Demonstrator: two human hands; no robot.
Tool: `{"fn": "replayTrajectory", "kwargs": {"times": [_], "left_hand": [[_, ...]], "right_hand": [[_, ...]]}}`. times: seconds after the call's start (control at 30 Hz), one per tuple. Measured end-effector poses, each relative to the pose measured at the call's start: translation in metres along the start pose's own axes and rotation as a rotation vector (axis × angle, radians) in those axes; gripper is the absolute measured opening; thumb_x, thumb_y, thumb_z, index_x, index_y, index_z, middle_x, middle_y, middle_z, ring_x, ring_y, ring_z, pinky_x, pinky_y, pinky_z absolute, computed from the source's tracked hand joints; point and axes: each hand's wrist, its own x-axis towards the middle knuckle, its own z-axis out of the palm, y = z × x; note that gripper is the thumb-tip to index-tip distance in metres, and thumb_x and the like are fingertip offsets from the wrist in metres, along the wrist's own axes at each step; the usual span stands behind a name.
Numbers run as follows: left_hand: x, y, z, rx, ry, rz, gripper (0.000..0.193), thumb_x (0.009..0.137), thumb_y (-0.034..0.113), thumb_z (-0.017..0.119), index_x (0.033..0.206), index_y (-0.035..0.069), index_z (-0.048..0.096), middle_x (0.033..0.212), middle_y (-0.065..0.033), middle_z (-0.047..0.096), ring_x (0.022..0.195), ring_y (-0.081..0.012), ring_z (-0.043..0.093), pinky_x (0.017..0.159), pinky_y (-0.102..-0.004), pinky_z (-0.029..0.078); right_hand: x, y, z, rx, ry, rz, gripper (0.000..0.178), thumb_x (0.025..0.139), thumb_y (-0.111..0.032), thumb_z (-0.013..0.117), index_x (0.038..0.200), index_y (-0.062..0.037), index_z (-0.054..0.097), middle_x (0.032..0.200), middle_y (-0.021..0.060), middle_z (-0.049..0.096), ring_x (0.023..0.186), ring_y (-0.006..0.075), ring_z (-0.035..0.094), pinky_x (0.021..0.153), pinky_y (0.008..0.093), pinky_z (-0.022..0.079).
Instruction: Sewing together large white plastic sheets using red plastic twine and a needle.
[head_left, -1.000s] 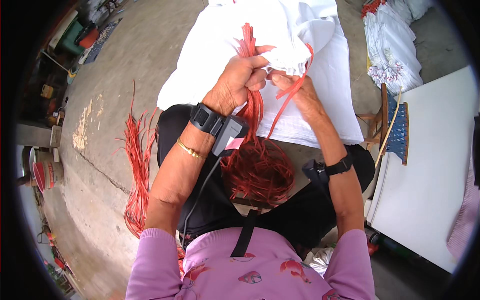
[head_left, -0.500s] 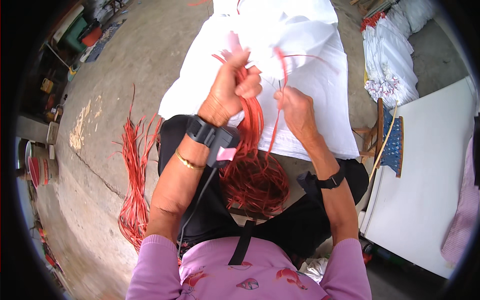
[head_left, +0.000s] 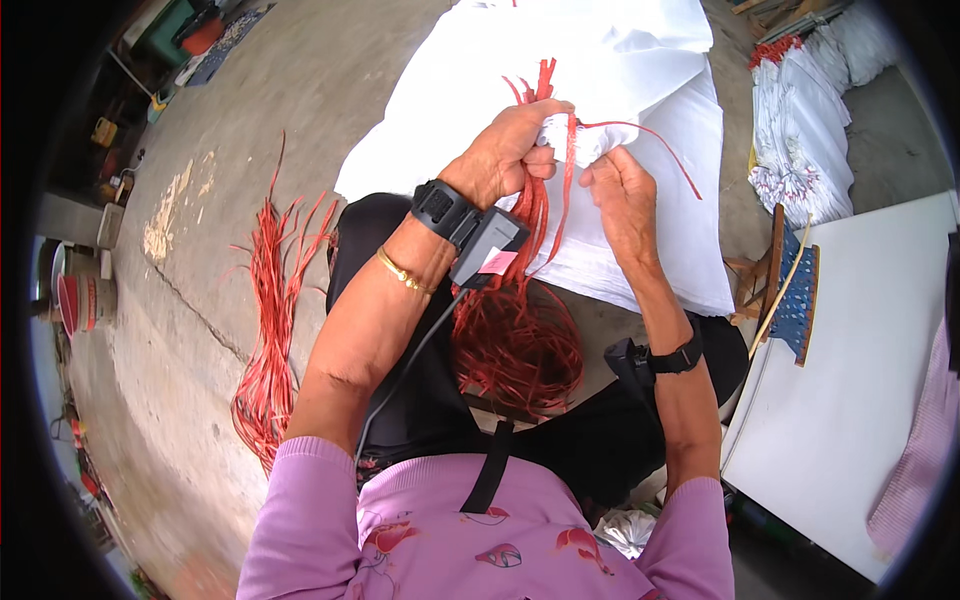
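My left hand (head_left: 512, 155) is closed round a bundle of red plastic strips (head_left: 535, 215), whose short ends stick up above the fist. A gathered bit of white woven sheeting (head_left: 578, 138) bunches against its thumb. One red strip (head_left: 570, 185) hangs over that gather, and another loose strip (head_left: 655, 135) curves away to the right. My right hand (head_left: 627, 200) is beside the gather with thumb and fingers pinched together; what is between them is hidden. Under both hands lies the white sheeting (head_left: 640, 255), spread over my knees. The strips' lower lengths pile into a red tangle (head_left: 520, 350) between my legs.
A second bunch of red strips (head_left: 268, 330) hangs beside my left leg. To the right are a wooden stool with blue webbing (head_left: 795, 290), a white board (head_left: 840, 370) and a stack of folded white sacks (head_left: 800, 130). Buckets (head_left: 75, 290) stand at far left.
Both hands have shifted right. White sheeting is now gathered at my left hand, with a red strip over it. My right hand has moved slightly right, away from the strip it was at.
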Motion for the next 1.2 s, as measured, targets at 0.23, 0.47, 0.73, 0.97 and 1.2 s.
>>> {"fn": "replayTrajectory", "kwargs": {"times": [0.23,0.47,0.73,0.97,1.2], "left_hand": [[0.012,-0.001,-0.001,0.055,0.167,0.186,0.016,0.088,0.013,0.055,0.091,-0.001,0.062,0.067,-0.0032,0.057,0.045,-0.008,0.045,0.038,-0.0207,0.035],[0.009,0.016,-0.004,-0.27,0.227,0.247,0.02,0.09,0.004,0.036,0.091,-0.002,0.055,0.056,0.002,0.039,0.04,-0.0073,0.035,0.037,-0.023,0.029],[0.037,-0.034,-0.033,0.019,0.173,0.095,0.017,0.088,0.006,0.044,0.084,0.003,0.059,0.059,0.0011,0.051,0.042,-0.0093,0.039,0.038,-0.0233,0.029],[0.008,-0.002,-0.051,-0.138,0.322,0.301,0.02,0.085,-0.001,0.04,0.094,-0.006,0.056,0.074,-0.0093,0.057,0.052,-0.015,0.048,0.042,-0.0272,0.037],[0.026,-0.012,-0.037,-0.111,0.171,0.252,0.018,0.086,0.0,0.038,0.092,-0.003,0.055,0.069,-0.0053,0.052,0.05,-0.0128,0.042,0.044,-0.0253,0.033]], "right_hand": [[-0.011,-0.013,0.011,0.306,-0.009,0.08,0.022,0.092,-0.022,0.049,0.081,-0.004,0.056,0.059,-0.0045,0.042,0.049,0.0043,0.033,0.043,0.0215,0.027],[-0.098,-0.014,0.002,0.626,-0.007,0.441,0.024,0.094,-0.025,0.05,0.081,-0.0059,0.054,0.057,-0.0065,0.036,0.046,0.0008,0.028,0.039,0.0187,0.019],[-0.025,-0.051,0.002,0.423,0.163,-0.051,0.027,0.093,-0.029,0.049,0.078,-0.0076,0.055,0.064,-0.0043,0.045,0.049,0.0008,0.03,0.043,0.018,0.022],[-0.184,-0.027,-0.023,0.826,-0.314,0.459,0.037,0.096,-0.031,0.042,0.066,-0.0104,0.036,0.057,-0.0017,0.034,0.045,0.0065,0.027,0.041,0.0233,0.019],[-0.35,-0.018,-0.153,0.975,0.228,0.396,0.037,0.095,-0.039,0.041,0.073,-0.0096,0.039,0.057,0.0007,0.034,0.04,0.0073,0.023,0.033,0.0235,0.019]]}}
